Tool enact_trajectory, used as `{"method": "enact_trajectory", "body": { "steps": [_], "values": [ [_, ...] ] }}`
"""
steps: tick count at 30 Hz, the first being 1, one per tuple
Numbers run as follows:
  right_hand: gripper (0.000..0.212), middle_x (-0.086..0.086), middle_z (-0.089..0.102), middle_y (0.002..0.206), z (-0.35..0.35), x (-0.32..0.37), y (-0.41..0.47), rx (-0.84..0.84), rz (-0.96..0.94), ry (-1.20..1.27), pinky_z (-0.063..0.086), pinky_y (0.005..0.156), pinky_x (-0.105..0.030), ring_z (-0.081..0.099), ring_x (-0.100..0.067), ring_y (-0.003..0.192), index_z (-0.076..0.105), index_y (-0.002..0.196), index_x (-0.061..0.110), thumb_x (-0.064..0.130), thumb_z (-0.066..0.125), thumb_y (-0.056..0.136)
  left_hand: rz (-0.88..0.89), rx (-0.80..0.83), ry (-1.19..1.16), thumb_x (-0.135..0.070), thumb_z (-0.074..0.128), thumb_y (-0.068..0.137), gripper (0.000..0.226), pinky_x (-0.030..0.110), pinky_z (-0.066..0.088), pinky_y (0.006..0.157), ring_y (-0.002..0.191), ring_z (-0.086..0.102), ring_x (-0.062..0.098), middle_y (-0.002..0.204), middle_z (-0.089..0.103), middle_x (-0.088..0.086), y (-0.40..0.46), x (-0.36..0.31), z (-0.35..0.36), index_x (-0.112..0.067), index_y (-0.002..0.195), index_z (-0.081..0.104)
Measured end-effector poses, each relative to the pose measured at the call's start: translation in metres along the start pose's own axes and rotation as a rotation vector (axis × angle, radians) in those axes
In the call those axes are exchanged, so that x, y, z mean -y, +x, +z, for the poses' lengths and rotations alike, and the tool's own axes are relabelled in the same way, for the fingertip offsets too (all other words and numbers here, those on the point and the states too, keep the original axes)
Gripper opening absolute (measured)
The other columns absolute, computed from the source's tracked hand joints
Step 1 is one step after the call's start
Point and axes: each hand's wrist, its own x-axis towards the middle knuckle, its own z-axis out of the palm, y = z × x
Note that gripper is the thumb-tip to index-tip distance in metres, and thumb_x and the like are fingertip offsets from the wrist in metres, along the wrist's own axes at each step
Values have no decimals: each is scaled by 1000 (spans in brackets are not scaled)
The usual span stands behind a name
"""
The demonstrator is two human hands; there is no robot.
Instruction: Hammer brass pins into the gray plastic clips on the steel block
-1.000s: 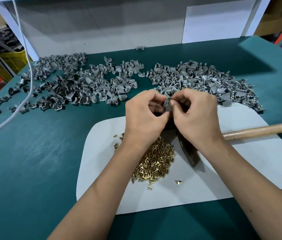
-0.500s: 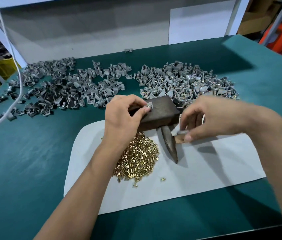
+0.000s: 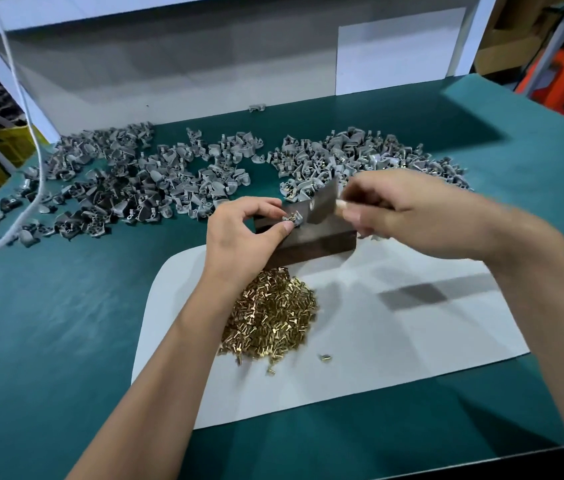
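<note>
Head view: brass pins point(image 3: 270, 320) heaped on white sheet point(image 3: 395, 341).

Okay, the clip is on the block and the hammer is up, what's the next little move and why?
Probably a short, light tap straight down on the brass pin. The left hand pinches the gray clip on the steel block, the pin stands in it, and the right hand holds the hammer just above. Fingertips sit close, so keep it gentle.
</note>
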Motion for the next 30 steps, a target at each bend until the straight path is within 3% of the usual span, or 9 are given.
{"method": "enact_trajectory", "body": {
  "steps": [3, 7, 12, 17, 20, 22, 25, 28, 30],
  "values": [
    [32, 5, 55, 67, 14, 6, 14, -216, 10, -138, 41, 60, -37, 52, -10, 62, 49, 76, 24, 35, 47, 107, -56, 34, -80, -10, 85, 80, 8, 34, 52, 103, 103, 70, 3, 107, 77, -6, 0, 0, -2, -17, 83, 82],
    [37, 1, 56, 73, 23, 9, 26, -210, 84, -260, 43, 66, -41, 56, -29, 73, 45, 73, 23, 37, 42, 107, -106, 46, -121, -10, 85, 80, 10, 38, 52, 103, 103, 70, 4, 109, 76, -7, 1, -2, -1, -19, 82, 82],
    [36, -6, 62, 76, 24, 20, 29, -469, 1, -249, 47, 63, -42, 57, -36, 69, 59, 99, 19, 44, 34, 103, -122, 44, -121, -13, 86, 79, 12, 44, 52, 103, 109, 69, 8, 113, 75, -4, 2, -2, -1, -25, 79, 82],
    [25, -14, 64, 93, 31, 25, 32, -198, 118, -542, 36, 65, -40, 56, -40, 81, 49, 94, 26, 41, 36, 108, -166, 22, -118, -10, 86, 78, 24, 45, 45, 112, 128, 59, 14, 134, 65, 11, 1, -6, -1, -32, 73, 79],
    [26, -9, 57, 84, 19, 26, 36, -301, 76, -536, 39, 65, -40, 46, -34, 72, 55, 97, 26, 43, 37, 107, -189, 31, -122, -12, 87, 78, 21, 46, 43, 113, 130, 58, 14, 137, 63, 14, 1, -7, -2, -32, 75, 80],
    [26, -4, 48, 73, 23, 28, 34, -409, 44, -502, 40, 63, -41, 44, -34, 67, 53, 102, 22, 41, 35, 107, -181, 32, -113, -13, 86, 78, 17, 44, 41, 115, 131, 57, 11, 132, 66, 11, 1, -5, -2, -29, 77, 82],
    [21, 2, 38, 66, 41, 28, 29, -226, 105, -533, 39, 64, -41, 45, -34, 69, 44, 97, 24, 40, 35, 108, -190, 35, -138, -9, 86, 78, 18, 45, 47, 110, 129, 58, 12, 117, 68, 6, 2, -5, -2, -26, 77, 81],
    [26, -6, 50, 76, 25, 27, 31, -205, 109, -605, 38, 65, -40, 50, -37, 73, 53, 100, 24, 42, 36, 108, -190, 42, -135, -10, 86, 79, 17, 45, 48, 108, 126, 60, 11, 103, 67, -8, 2, -5, -2, -27, 77, 81],
    [27, -12, 58, 81, 19, 26, 31, -358, 62, -613, 38, 63, -40, 54, -40, 73, 53, 100, 23, 41, 36, 108, -172, 49, -129, -12, 86, 79, 16, 42, 47, 110, 125, 60, 9, 95, 63, -17, 1, -5, -3, -28, 77, 81]
  ]
}}
